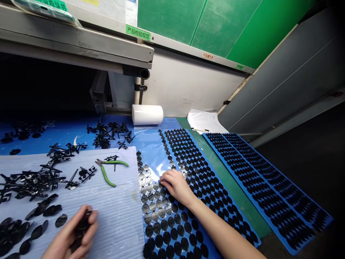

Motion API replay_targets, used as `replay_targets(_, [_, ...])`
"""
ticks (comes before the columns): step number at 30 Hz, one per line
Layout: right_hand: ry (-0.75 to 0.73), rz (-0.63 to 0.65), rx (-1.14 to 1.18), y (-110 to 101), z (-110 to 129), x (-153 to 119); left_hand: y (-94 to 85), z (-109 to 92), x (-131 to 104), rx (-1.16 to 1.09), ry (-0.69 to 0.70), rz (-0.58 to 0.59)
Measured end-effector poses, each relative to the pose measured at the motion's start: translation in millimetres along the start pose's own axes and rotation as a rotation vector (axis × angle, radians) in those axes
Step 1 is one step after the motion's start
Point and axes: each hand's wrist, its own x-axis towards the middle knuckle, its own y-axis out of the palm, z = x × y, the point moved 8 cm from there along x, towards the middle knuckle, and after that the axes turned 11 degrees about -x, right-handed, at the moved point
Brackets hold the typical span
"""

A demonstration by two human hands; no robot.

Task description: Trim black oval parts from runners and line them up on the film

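Note:
My left hand [78,233], slightly blurred, is closed around several black plastic discs [83,223] above the padded white sheet. My right hand [174,183] reaches over the blue film-covered sheet [153,144], fingertips pinched together at the edge of the rows of black discs [164,225]. Whatever its fingertips hold is hidden. Loose black discs [16,232] lie in a pile left of my left hand, with a single disc [61,220] closer to it. Green-handled nippers [109,169] rest with handles spread on the padded sheet [118,212].
Black plastic sprues [35,180] are heaped at the left, with another heap [110,133] farther back. A white roll [147,115] stands behind the sheet. Papers with a pen [206,120] and another disc-filled blue sheet [258,180] are on the right. A metal shelf [81,43] overhangs the back left.

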Motion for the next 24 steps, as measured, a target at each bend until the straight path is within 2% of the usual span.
replay_targets(2, [0.002, -0.004, 0.006, -1, 0, 1, 25.0, 23, -1, -0.021, -0.062, 0.072])
replay_targets(5, [0.012, -0.017, 0.028, -5, 3, 3, 45.0, 46, -2, 0.007, -0.075, 0.103])
replay_targets(8, [0.04, -0.055, 0.061, -18, 15, 3, 54.3, 60, -1, 0.031, -0.087, 0.102])
replay_targets(10, [0.028, -0.067, 0.129, -27, 32, 0, 60.7, 64, 0, 0.025, -0.081, 0.117])
replay_targets(14, [-0.159, -0.065, 0.451, -39, 80, -8, 71.2, 71, -2, -0.037, -0.12, 0.135])
replay_targets(17, [-0.262, -0.186, 0.547, -47, 96, -15, 75.5, 85, -4, -0.098, -0.206, 0.144])
replay_targets(21, [-0.293, -0.306, 0.566, -49, 92, -21, 79.6, 112, -5, -0.022, -0.319, 0.193])
replay_targets(24, [-0.181, -0.272, 0.449, -41, 68, -15, 79.3, 115, -3, 0.16, -0.253, 0.2])
